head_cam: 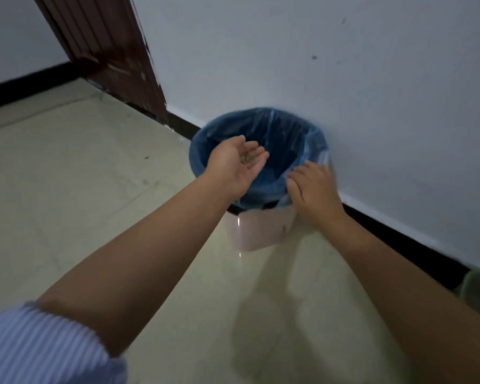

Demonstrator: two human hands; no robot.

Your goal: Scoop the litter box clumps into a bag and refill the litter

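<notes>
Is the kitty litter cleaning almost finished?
Can't tell how much is done: no litter box shows here. Right now the left hand holds a few litter bits in its open palm over the blue bag lining the bin; the right hand is at the bag's edge. Dropping them, then refilling, remains.

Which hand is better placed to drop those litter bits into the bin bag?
Left hand: it lies palm up over the blue bag opening with litter grains in it. Right hand sits at the bin's near rim.
</notes>
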